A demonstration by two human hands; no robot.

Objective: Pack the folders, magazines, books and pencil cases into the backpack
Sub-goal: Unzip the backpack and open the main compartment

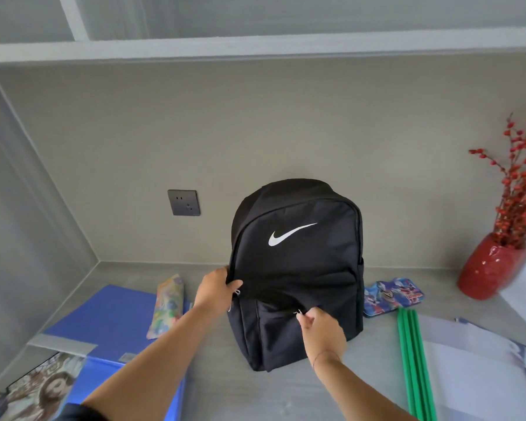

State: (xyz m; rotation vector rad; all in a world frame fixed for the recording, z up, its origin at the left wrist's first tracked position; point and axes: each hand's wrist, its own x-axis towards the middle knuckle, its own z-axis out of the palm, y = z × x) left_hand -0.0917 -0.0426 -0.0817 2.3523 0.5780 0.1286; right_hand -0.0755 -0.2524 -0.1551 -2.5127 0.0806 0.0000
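Left grip (216,291) holds the backpack (298,262) — right grip (322,332) pinches its zipper pull (297,312).

A glossy red ceramic vase (486,268) stands at the far right of the grey wood-grain table (286,396), close to the beige wall (255,123). Thin branches of red berries (523,183) rise from it. A dark grey wall socket (183,202) sits low on the wall, left of centre. A white shelf (255,48) runs overhead.

Backpack (296,268) mid-desk (301,396) — folder (110,317) left (vase (486,268) right).
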